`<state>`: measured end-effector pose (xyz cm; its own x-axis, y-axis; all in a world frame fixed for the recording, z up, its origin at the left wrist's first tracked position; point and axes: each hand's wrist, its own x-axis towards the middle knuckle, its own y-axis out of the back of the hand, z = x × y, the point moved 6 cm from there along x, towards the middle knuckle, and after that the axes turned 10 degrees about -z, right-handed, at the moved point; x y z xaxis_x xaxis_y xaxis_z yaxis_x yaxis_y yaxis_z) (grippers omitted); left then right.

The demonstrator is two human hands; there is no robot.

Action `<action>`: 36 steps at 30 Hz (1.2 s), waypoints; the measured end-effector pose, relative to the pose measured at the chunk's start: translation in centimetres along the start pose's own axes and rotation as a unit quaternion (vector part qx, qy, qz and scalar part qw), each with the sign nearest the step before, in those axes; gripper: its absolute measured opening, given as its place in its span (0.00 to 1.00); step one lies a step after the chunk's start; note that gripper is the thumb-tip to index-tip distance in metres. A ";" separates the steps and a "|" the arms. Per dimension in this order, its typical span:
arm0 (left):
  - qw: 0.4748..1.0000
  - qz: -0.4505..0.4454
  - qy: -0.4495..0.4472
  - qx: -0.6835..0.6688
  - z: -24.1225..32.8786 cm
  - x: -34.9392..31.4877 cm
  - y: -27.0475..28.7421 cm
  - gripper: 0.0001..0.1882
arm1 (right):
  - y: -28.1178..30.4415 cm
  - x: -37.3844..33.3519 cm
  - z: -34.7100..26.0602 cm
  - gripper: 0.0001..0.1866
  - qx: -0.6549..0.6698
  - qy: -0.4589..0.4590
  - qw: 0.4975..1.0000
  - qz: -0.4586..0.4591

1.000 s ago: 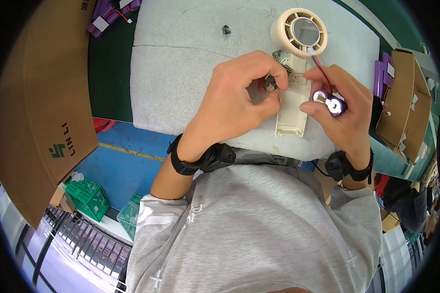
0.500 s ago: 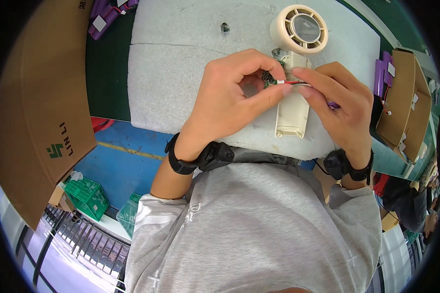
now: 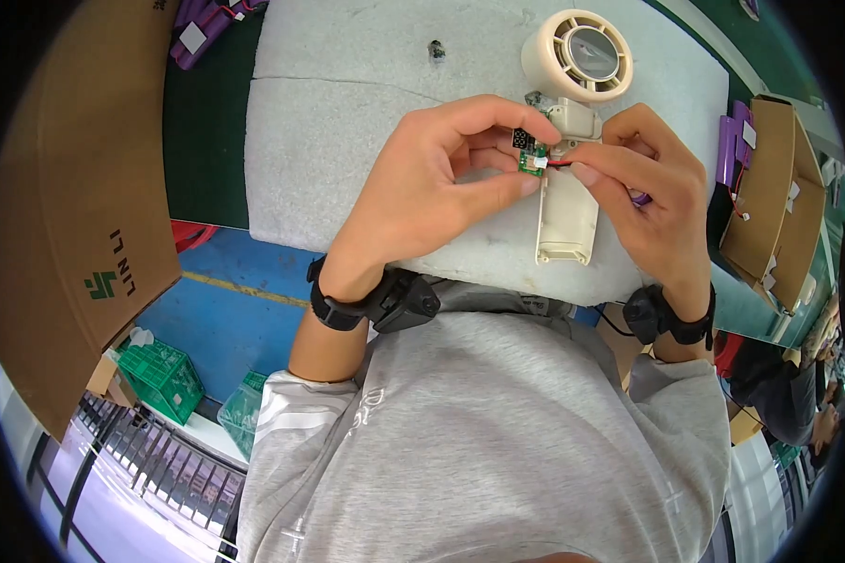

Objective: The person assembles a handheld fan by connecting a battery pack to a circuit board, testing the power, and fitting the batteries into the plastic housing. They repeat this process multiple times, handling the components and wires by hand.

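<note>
Between the fingertips of my left hand (image 3: 451,174) is a small green circuit board (image 3: 530,161) with a black part on it. My right hand (image 3: 648,178) pinches red and black wires (image 3: 560,163), whose white plug (image 3: 541,163) sits at the board's edge; whether it is fully seated I cannot tell. Beneath both hands lies a cream handle shell (image 3: 566,220), its hollow side up. It adjoins the round cream fan head (image 3: 577,56) with spoked grille. A bit of purple (image 3: 640,199) shows under my right hand, mostly hidden.
A white foam sheet (image 3: 347,122) covers the green table. One small dark part (image 3: 437,51) lies on it. Purple battery packs (image 3: 202,33) are at the far left, others (image 3: 737,141) at right beside an open cardboard box (image 3: 779,188). A big carton (image 3: 75,188) stands left.
My left hand has tilted the board, so more of its green face and the white plug show. The left thumb has drawn back slightly. My right hand still pinches the wires.
</note>
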<state>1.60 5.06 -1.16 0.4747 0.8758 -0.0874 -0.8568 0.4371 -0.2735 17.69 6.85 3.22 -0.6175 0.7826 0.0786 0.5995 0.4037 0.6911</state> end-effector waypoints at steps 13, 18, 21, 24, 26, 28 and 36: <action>1.000 -0.013 -0.006 -0.009 -0.4 0.1 0.5 0.19 | -0.3 0.1 0.2 0.05 0.012 -0.018 1.000 -0.019; 1.000 -0.003 -0.020 0.013 -0.2 0.2 0.5 0.20 | -0.3 0.0 0.2 0.04 0.023 -0.023 0.999 -0.017; 0.999 0.015 -0.036 0.010 -0.1 0.1 0.5 0.20 | -0.4 0.0 0.2 0.04 0.023 -0.023 0.999 -0.011; 0.994 0.022 -0.026 0.108 0.2 -0.1 0.5 0.20 | -0.2 -0.1 0.2 0.04 0.018 -0.020 1.000 -0.001; 0.993 0.025 -0.026 0.110 0.3 -0.2 0.5 0.19 | -0.3 -0.1 0.0 0.04 0.017 -0.015 1.000 -0.013; 0.992 0.031 -0.026 0.116 0.3 -0.2 0.5 0.19 | -0.3 -0.2 0.0 0.04 0.017 -0.012 1.000 -0.019; 0.975 0.019 -0.115 0.191 0.8 0.1 0.4 0.22 | -0.8 -0.3 -0.4 0.02 -0.012 0.049 0.998 -0.039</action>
<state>1.11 5.46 -0.54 0.4206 0.8966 0.1386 -0.9065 0.4089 0.1055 17.18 6.15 2.97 -0.7086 0.6995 0.0927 0.5361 0.4484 0.7152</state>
